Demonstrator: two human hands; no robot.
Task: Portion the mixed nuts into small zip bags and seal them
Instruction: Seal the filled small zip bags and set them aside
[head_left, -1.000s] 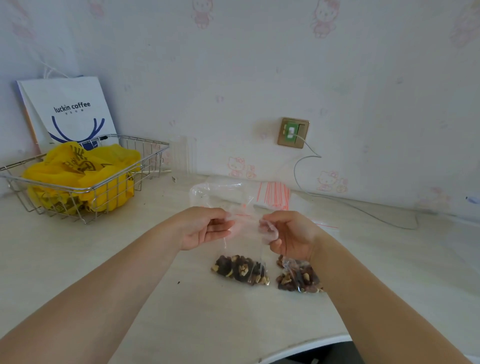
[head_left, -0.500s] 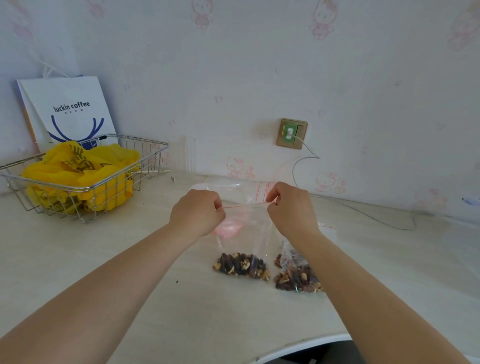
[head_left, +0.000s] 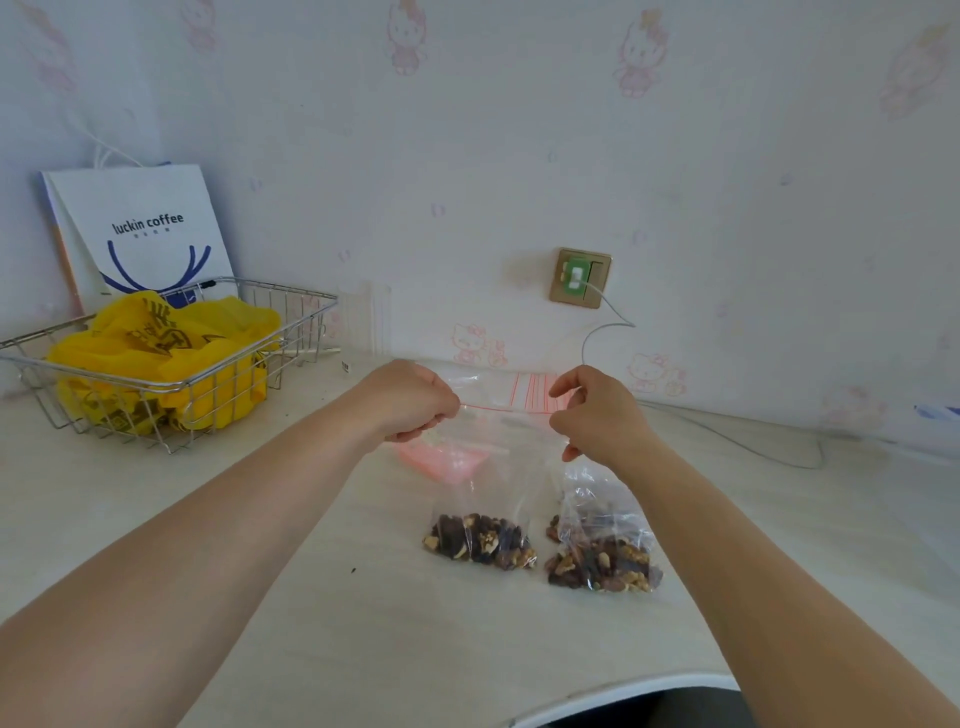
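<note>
Stretching the zip bag (head_left: 480, 499) taut now: left hand (head_left: 410, 400) and right hand (head_left: 597, 410) have spread apart since a second ago, fingers pinching opposite ends of the red zip strip. Nuts hang at its bottom, touching the tabletop (head_left: 311, 597). Seal looks nearly done; second filled bag (head_left: 602, 545) lies just beside.

"luckin coffee" on white paper bag (head_left: 148, 228), unreadable dark print on yellow bag (head_left: 156, 343)
</note>
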